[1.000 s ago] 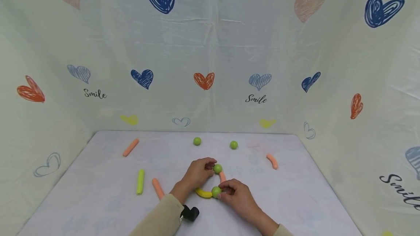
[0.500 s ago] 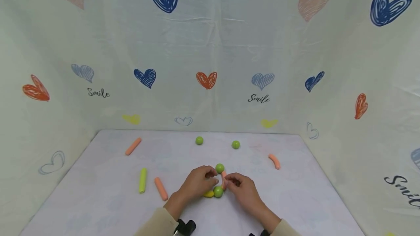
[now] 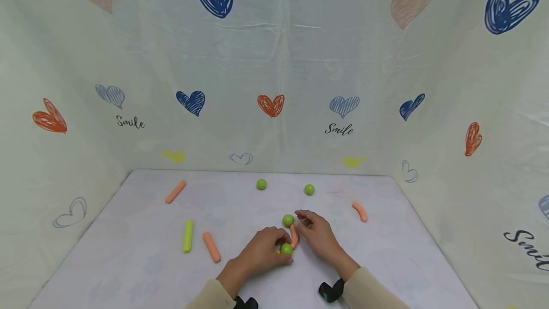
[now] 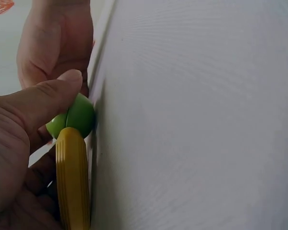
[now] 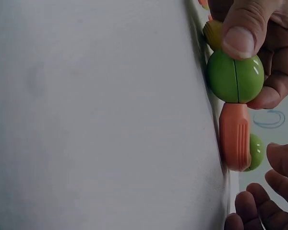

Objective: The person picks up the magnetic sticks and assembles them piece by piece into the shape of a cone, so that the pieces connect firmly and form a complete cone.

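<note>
My left hand (image 3: 262, 252) pinches the near green ball (image 3: 286, 249) between thumb and fingers. A curved yellow ribbed rod (image 4: 73, 179) meets that ball in the left wrist view; in the head view my left hand mostly hides it. On the ball's other side a curved orange rod (image 5: 234, 139) touches it and runs away toward a farther green ball (image 3: 288, 221). My right hand (image 3: 320, 237) hovers just right of the orange rod and the farther ball, fingers loosely bent, holding nothing. In the right wrist view a gap shows between its fingertips (image 5: 273, 151) and the rod.
On the white table (image 3: 128, 271) lie a straight yellow-green rod (image 3: 188, 236), two straight orange rods, one nearer (image 3: 212, 247) and one farther (image 3: 176, 191), and another curved orange rod (image 3: 360, 211). Two green balls, left (image 3: 261, 184) and right (image 3: 309, 189), sit toward the back.
My right hand has let go of the near ball, handled the orange rod, then moved off up and right. My left hand has come from the far ball down to the near ball.
</note>
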A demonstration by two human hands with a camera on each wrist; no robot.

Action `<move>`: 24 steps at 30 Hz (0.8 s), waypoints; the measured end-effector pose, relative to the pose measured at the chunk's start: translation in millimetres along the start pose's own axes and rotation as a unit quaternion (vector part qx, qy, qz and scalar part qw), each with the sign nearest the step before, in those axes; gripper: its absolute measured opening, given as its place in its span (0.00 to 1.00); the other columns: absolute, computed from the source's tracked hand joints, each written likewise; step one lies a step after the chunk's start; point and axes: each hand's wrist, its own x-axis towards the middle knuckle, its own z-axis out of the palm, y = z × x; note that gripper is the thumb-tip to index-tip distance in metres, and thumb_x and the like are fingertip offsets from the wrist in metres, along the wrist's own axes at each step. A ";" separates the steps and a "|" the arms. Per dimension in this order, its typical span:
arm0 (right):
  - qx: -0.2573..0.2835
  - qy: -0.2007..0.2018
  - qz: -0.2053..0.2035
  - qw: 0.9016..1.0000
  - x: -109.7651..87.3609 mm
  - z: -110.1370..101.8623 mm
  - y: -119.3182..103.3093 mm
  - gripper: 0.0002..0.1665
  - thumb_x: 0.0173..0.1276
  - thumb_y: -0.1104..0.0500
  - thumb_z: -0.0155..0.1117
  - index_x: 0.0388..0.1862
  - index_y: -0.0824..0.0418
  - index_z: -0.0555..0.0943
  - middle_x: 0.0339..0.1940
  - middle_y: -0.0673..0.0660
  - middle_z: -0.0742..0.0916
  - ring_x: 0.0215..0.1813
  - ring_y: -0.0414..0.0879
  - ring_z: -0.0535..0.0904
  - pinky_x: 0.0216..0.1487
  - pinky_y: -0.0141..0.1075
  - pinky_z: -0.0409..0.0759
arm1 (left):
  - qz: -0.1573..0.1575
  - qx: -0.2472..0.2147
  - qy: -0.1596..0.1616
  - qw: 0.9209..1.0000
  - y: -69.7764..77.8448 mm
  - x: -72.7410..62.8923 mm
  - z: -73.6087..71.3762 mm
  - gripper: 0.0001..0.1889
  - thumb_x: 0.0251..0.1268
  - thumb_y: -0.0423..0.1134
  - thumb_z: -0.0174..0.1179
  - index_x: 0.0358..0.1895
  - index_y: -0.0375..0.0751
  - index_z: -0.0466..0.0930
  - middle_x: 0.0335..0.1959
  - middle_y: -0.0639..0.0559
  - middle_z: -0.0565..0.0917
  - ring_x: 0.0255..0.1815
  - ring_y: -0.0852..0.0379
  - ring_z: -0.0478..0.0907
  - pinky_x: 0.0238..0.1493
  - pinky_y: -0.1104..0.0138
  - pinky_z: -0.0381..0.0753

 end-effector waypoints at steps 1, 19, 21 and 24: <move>-0.004 -0.006 -0.001 1.000 1.1 0.4 -0.5 0.21 0.75 0.56 0.68 0.65 0.53 0.84 0.49 0.50 0.88 0.49 0.43 0.80 0.50 0.38 0.78 | 0.003 0.002 -0.002 1.000 0.1 -0.8 -0.5 0.16 0.55 0.50 0.81 0.40 0.57 0.82 0.36 0.66 0.78 0.38 0.65 0.73 0.44 0.67 0.73; -0.036 -0.027 0.010 0.999 -0.3 -5.3 5.6 0.17 0.73 0.51 0.70 0.58 0.52 0.87 0.45 0.47 0.88 0.46 0.41 0.80 0.47 0.38 0.79 | -0.009 0.142 0.030 0.989 -0.6 -13.5 -20.7 0.15 0.62 0.41 0.75 0.52 0.58 0.91 0.46 0.60 0.79 0.50 0.57 0.69 0.56 0.53 0.68; -0.037 -0.027 0.012 0.999 -3.0 -7.9 5.8 0.16 0.72 0.51 0.72 0.56 0.53 0.87 0.43 0.47 0.87 0.45 0.41 0.79 0.46 0.37 0.78 | -0.019 0.126 0.037 0.991 -1.5 -15.6 -23.6 0.16 0.63 0.37 0.74 0.53 0.57 0.91 0.47 0.59 0.78 0.49 0.57 0.68 0.54 0.56 0.70; -0.037 -0.029 0.017 0.999 -6.1 -9.6 5.6 0.15 0.71 0.52 0.74 0.54 0.53 0.87 0.41 0.47 0.86 0.44 0.41 0.78 0.45 0.35 0.78 | -0.037 0.099 0.047 0.993 -2.7 -17.9 -25.8 0.17 0.64 0.33 0.72 0.54 0.53 0.91 0.49 0.57 0.78 0.51 0.56 0.71 0.54 0.60 0.76</move>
